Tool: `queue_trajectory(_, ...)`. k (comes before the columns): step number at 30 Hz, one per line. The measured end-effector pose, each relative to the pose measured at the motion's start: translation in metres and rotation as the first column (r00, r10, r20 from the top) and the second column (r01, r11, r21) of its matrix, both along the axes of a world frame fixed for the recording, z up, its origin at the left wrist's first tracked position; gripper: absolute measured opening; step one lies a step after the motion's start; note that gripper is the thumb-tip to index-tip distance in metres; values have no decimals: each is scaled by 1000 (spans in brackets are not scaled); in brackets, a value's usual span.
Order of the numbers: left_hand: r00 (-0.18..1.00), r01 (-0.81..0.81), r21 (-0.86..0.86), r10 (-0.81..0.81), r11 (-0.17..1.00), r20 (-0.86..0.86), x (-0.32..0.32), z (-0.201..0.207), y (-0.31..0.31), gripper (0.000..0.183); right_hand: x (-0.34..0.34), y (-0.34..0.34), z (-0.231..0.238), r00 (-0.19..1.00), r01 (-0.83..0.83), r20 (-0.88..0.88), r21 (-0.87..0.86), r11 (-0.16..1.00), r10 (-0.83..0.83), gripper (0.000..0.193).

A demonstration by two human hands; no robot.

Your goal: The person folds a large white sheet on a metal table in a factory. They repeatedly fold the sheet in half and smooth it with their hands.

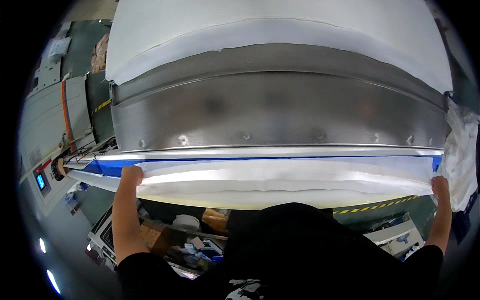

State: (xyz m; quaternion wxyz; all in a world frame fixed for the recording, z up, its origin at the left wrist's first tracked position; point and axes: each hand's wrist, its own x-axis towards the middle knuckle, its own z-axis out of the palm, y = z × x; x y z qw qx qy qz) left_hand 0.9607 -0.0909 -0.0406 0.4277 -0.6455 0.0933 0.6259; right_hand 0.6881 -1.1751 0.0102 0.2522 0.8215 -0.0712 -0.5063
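Observation:
A long strip of white cloth (pixel 280 176) stretches sideways in front of me, with soft creases along its length. At its left end my left hand (pixel 132 175) is closed on the edge. My right hand (pixel 440 186) grips the opposite end, far to the right. Beneath the cloth runs a blue band (pixel 112 168), showing at the left and as a thin line along the far side. Both arms are spread wide. The fingers themselves are partly hidden.
Beyond the cloth rises a bare metal panel (pixel 280 110), with a broad white sheet (pixel 280 30) above it. A control box with a lit screen (pixel 41 181) stands at left. Bunched white fabric (pixel 459 155) hangs at right. A cluttered bin (pixel 170 245) sits below.

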Motion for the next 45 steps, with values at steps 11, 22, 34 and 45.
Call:
queue_trajectory(11,695,-174,33,99,984,712,30,26,10,28,-67,-53,-24,973,127,185,76,989,-139,9)
queue_trajectory(22,476,-16,-339,305,941,825,22,4,-66,32,33,58,-21,962,272,-32,176,946,-270,45)
queue_trajectory(34,491,70,-412,328,908,807,19,8,-89,29,67,126,-34,964,174,145,302,937,-225,38)
queue_trajectory(45,283,275,-482,409,832,868,44,-50,-52,30,140,242,-58,875,37,428,410,911,-228,13)
